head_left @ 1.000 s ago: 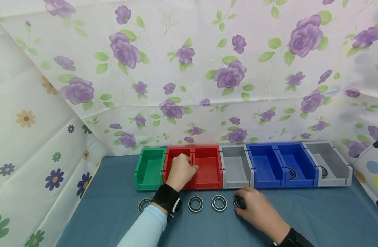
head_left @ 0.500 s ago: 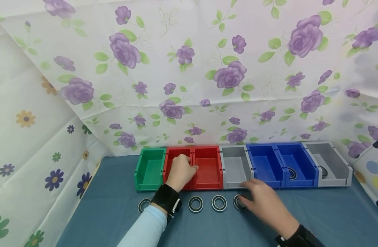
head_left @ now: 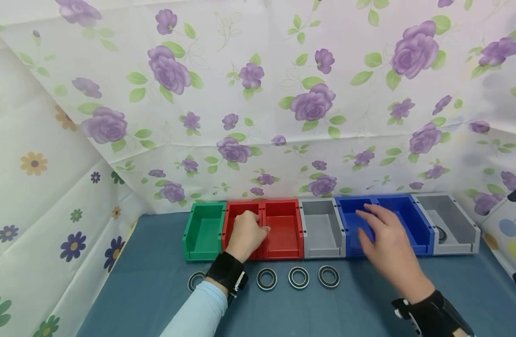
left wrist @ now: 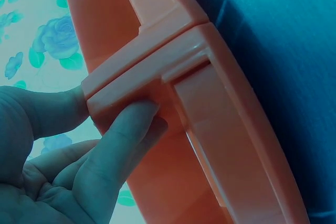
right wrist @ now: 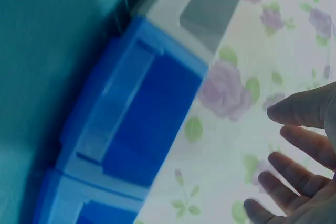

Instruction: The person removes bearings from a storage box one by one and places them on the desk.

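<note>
My left hand reaches over the left red bin. In the left wrist view its thumb and curled fingers pinch the wall beside the neighbouring red bin. My right hand hovers over the two blue bins, fingers spread and holding nothing; the right wrist view shows those fingers apart from the blue bin. On the cloth before the bins lie several ball bearings, among them a right one, a middle one and another bearing.
A green bin ends the row at left, and a grey bin stands mid-row. The far-right grey bin holds a bearing. A leftmost bearing lies partly behind the left sleeve. Flowered cloth hangs behind.
My right hand has let go of the rightmost bearing on the cloth and moved up and right over the blue bins, hiding the bearing inside one. The left hand has stayed put.
</note>
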Available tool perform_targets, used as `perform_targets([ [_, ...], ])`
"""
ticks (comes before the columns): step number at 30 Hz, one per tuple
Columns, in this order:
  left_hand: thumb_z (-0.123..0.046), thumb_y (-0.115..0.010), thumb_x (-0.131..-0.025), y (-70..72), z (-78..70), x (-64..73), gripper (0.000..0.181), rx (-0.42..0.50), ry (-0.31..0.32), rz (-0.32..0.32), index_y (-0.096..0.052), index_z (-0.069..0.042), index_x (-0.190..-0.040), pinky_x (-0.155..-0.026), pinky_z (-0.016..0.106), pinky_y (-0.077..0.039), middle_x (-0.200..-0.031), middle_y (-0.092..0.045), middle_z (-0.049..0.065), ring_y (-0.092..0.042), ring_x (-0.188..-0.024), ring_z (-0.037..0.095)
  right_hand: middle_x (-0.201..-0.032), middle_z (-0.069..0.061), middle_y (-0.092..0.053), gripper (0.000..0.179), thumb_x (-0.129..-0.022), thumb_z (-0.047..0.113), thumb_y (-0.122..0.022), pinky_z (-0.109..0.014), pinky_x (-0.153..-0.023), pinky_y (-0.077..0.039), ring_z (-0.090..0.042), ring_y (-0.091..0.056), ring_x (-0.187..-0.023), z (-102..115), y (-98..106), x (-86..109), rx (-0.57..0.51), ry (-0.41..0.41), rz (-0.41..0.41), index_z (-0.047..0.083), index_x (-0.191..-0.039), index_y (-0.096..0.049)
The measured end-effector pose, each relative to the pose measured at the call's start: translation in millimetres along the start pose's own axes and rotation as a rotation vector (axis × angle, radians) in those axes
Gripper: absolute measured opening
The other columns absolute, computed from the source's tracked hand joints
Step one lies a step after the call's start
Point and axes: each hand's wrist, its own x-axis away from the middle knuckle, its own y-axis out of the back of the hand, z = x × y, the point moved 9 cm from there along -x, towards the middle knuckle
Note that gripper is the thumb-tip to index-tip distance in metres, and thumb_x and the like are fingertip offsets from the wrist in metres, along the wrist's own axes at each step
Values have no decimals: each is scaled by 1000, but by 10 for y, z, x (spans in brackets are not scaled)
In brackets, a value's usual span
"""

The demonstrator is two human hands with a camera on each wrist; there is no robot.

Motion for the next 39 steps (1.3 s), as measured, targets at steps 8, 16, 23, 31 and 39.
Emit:
perform_targets([
  [8, -26, -75, -78, 1, 8, -4, 52, 5, -2, 5, -61, -3, -123, -73, 38, -58, -114, -67, 15, -66, -93, 27, -130, -24, -50, 46, -79, -1, -65, -59, -92, -38, -43, -44, -119, -316, 65, -98, 19, -88, -5, 0, -124, -57],
  [16, -27, -76, -78, 12, -5, -3, 50, -3, -20, 3, -63, -3, -120, -66, 32, -58, -108, -69, 14, -67, -85, 24, -132, -29, -45, 55, -75, -9, -58, -63, -92, -36, -48, -40, -120, -676, 63, -112, 90, -187, 75, -2, -129, -51],
  [23, -26, -75, -78, 8, -3, -9, 49, 1, -16, 8, -63, -3, -120, -70, 35, -58, -112, -68, 14, -67, -92, 26, -140, -31, -35, 62, -76, -9, -55, -67, -97, -28, -51, -29, -128, -943, -56, -35, 97, -261, 221, -2, -136, -42],
  [31, -26, -75, -79, 3, 15, -8, 50, 14, -1, 13, -62, -3, -121, -70, 36, -58, -112, -68, 14, -66, -90, 26, -130, -34, -42, 60, -74, -2, -68, -68, -93, -33, -52, -38, -119, -1215, -197, 37, 130, -306, 299, -6, -130, -47],
  [39, -27, -75, -79, 8, 19, -11, 50, 8, -5, 10, -62, -3, -121, -69, 35, -58, -112, -68, 14, -66, -90, 26, -134, -33, -39, 67, -77, -3, -65, -67, -88, -37, -53, -37, -119, -1308, -375, 126, 114, -311, 475, 1, -139, -41],
])
